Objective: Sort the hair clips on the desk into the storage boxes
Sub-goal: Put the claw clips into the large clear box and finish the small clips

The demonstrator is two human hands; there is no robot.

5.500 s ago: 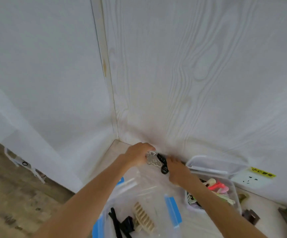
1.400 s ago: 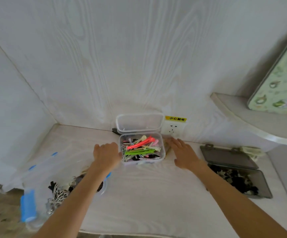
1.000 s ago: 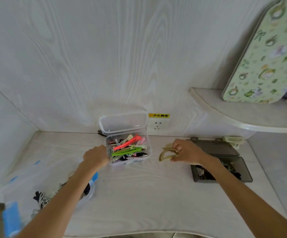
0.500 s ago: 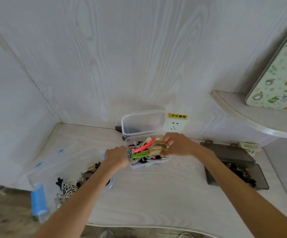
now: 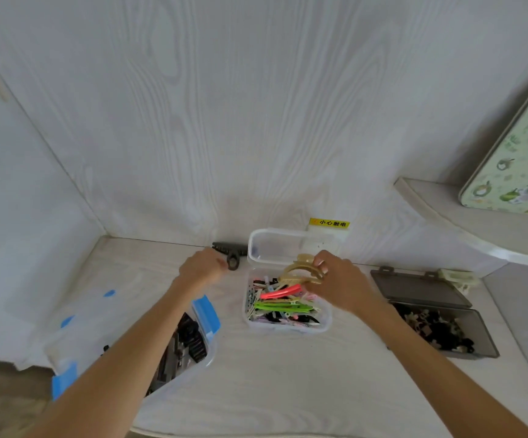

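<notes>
**Three boxes open on desk; one clip held over the middle box**

Three storage boxes are seen on the pale desk [image 5: 288, 384]. The clear box [image 5: 288, 325] stands in the middle with its lid [image 5: 291, 248] raised against the wall, and is filled with slim clips in pink, green, white and black. The dark box [image 5: 477, 349] lies to its right, lid open flat behind it, with dark clips inside. The blue-latched box [image 5: 207, 314] sits at the left near the desk edge, partly hidden by the left forearm, with black clips visible inside.

The right hand [image 5: 341, 284] is held over the rear of the clear box. Its fingers are curled round a tan claw clip [image 5: 300, 271], which is raised just above the clips in that box.

The left hand [image 5: 201, 268] is extended to the rear of the desk, left of the clear box. Its fingers are curled and meet the ring end of a black claw clip [image 5: 231, 252] lying at the foot of the wall; whether the clip is actually gripped cannot be told.

A pale clip [image 5: 458, 278] lies on the desk behind the dark box. A yellow label [image 5: 329, 222] is fixed to the wall above a socket. A green patterned board [image 5: 518, 165] leans on a shelf [image 5: 465, 229] at the right.
</notes>
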